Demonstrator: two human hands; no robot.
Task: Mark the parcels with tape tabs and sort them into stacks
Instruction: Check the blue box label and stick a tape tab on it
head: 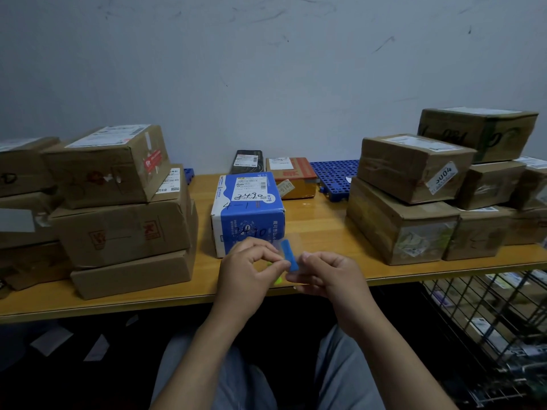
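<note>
A blue-and-white parcel (248,208) with handwritten numbers stands on the wooden table (319,226) in front of me. Just before its near face, both hands meet over the table's front edge. My left hand (247,272) pinches the edge of a blue tape tab (288,255) on a clear backing strip. My right hand (328,275) pinches the same strip from the right side. A small yellow-green tab (277,280) shows below my left fingers. Brown parcels stand stacked at the left (118,202) and at the right (414,196).
Behind the blue parcel lie a black packet (246,161) and a red-brown box (291,177). A blue perforated plastic pallet (334,176) sits at the back. A wire basket (491,329) with packets stands under the table at right. Paper scraps (53,340) lie on the floor.
</note>
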